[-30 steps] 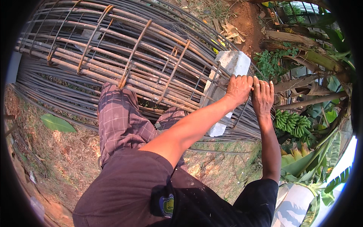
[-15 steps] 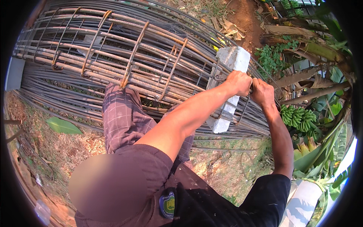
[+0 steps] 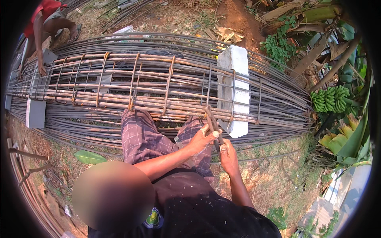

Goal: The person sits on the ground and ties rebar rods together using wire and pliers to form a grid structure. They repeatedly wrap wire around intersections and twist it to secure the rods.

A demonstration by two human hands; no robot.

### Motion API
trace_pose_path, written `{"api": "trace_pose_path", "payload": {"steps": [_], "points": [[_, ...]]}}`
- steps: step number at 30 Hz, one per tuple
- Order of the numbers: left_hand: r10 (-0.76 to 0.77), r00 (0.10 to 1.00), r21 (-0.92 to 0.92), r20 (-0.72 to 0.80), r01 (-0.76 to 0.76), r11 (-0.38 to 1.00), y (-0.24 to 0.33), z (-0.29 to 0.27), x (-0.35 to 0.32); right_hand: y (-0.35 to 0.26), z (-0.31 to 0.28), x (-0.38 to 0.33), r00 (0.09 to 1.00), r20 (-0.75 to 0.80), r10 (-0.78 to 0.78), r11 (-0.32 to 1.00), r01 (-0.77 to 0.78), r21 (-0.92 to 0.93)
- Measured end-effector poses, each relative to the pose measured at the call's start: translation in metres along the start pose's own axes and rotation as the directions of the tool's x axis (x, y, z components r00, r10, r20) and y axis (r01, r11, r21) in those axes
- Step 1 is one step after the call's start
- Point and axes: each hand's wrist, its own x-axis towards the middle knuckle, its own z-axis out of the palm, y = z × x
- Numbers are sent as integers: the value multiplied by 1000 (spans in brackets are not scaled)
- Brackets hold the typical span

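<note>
A long rusty rebar cage (image 3: 151, 85) lies across a bundle of dark steel bars. Both my hands meet at its near edge, just left of a white concrete block (image 3: 234, 91) set under the cage. My left hand (image 3: 200, 139) and my right hand (image 3: 228, 154) grip the handles of a dark metal pincer tool (image 3: 212, 123). Its head touches a bar on the near side of the cage. My knees in checked trousers (image 3: 143, 139) are right against the bars.
Another person in red (image 3: 45, 20) bends over the cage's far left end. Grey blocks (image 3: 35, 113) stand at the left. A green banana bunch (image 3: 329, 99) and plants crowd the right. Loose bars (image 3: 24, 186) and a green leaf (image 3: 89, 156) lie on the dirt.
My hands have come down from the cage's upper bars beside the white block to its near edge, where they now hold the pincers. The view has swung left, showing more of the cage.
</note>
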Motion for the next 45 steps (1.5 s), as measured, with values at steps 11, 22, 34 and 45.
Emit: {"api": "trace_pose_path", "payload": {"steps": [11,22,34,45], "points": [[-210,949,193,237,166,967,75,-102,-97,8,53,26,913,273,-302,923,208,324],[332,918,227,-217,-283,932,142,-110,-192,7,60,40,967,253,-16,999,27,-41],[897,194,733,-397,-521,437,175,-211,-161,30,57,26,947,286,146,983,-171,65],[945,92,818,-314,-478,318,156,-254,-108,37,64,27,962,242,124,987,-145,74]]}}
